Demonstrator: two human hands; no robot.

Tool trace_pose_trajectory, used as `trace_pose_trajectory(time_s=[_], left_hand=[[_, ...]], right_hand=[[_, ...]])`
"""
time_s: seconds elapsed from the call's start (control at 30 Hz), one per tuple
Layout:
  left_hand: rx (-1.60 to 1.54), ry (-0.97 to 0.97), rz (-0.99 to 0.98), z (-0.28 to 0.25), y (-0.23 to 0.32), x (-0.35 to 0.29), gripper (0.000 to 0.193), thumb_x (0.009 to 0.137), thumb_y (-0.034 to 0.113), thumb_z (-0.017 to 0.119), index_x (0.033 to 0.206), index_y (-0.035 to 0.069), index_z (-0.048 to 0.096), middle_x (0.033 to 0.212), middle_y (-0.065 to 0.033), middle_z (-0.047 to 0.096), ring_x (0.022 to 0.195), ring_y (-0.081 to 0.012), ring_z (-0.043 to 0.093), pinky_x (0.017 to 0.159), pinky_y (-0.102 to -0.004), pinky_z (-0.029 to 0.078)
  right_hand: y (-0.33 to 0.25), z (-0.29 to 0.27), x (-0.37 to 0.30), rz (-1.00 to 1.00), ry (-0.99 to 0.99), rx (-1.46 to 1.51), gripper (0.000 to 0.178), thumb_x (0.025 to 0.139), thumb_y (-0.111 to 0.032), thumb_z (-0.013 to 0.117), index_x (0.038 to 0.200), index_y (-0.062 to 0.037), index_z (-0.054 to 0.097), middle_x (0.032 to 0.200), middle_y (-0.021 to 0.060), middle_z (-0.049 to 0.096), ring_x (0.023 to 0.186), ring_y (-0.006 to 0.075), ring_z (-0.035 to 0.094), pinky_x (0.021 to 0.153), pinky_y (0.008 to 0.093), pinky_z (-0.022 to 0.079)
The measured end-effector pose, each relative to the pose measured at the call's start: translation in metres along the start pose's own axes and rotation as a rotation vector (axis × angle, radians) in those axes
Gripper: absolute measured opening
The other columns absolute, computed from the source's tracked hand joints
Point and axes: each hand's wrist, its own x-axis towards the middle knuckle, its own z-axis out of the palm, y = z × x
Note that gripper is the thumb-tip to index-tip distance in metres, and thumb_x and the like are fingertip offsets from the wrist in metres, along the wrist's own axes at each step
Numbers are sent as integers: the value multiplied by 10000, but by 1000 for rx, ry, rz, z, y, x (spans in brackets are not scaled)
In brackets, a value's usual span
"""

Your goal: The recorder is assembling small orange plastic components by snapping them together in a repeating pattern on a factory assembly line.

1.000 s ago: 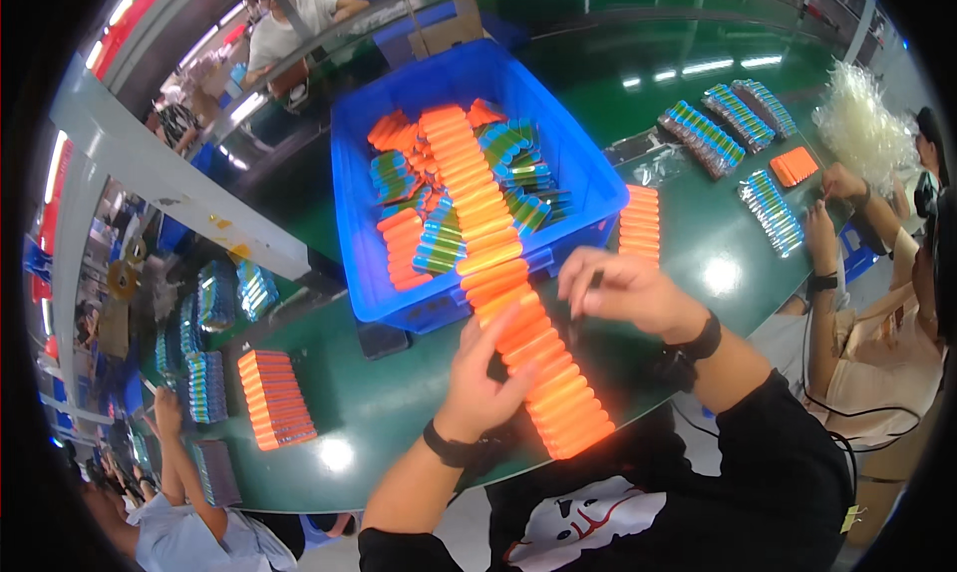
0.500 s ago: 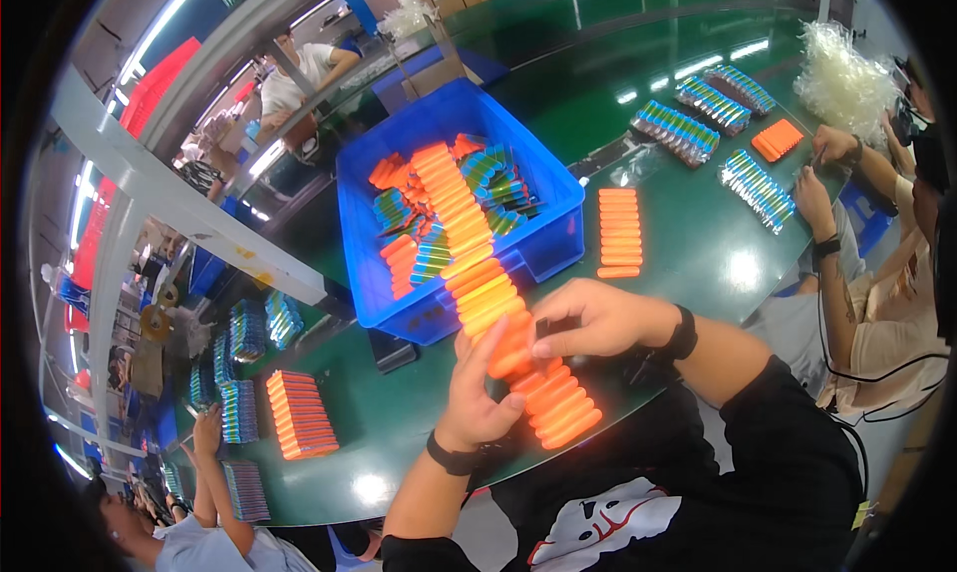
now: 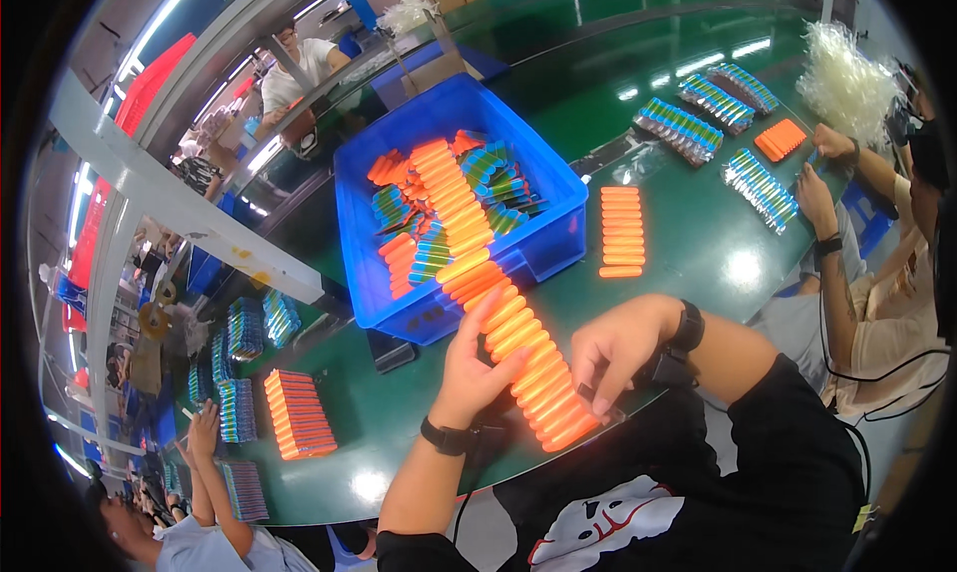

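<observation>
While splayed left hand [image 3: 472, 375] touches orange tubes [image 3: 538, 353], right hand [image 3: 625, 345] curls, grip unclear, blue bin [image 3: 556, 243] ahead, packs [image 3: 622, 233] around

We note glossy green surface [image 3: 688, 238], lamp-streaked; smooth blue plastic bin [image 3: 553, 238]; ridged orange strip [image 3: 538, 373], plastic-looking, soft sheen; black shirt [image 3: 783, 447], matt cloth; shiny blue-silver packs [image 3: 760, 191].

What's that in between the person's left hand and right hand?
In the head view, a long row of rounded orange pieces lies between the left hand and the right hand, reaching over the blue bin.
</observation>
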Motion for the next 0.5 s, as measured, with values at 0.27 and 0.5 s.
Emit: trace_pose_trajectory(time_s=[0.27, 0.5], left_hand=[[-244, 13, -91, 6, -4, -9, 771, 876, -48, 699, 1538, 34, 313, 1365, -116, 555, 1223, -210, 593, 1051, -372, 476], [-201, -1, -44, 12, 10, -4, 775, 875, -1, 721, 1547, 46, 337, 1406, -104, 525, 1292, -193, 526, 1083, -358, 439]], right_hand=[[6, -10, -2, 61, -41, 13, 204, 980, -155, 667, 914, 28, 725, 824, 69, 729, 648, 105, 647, 566, 240, 481], [26, -14, 22, -487, 1058, -470, 96, 916, -25, 681, 991, 1, 734, 973, 65, 606, 857, 143, 608, 741, 281, 496]])
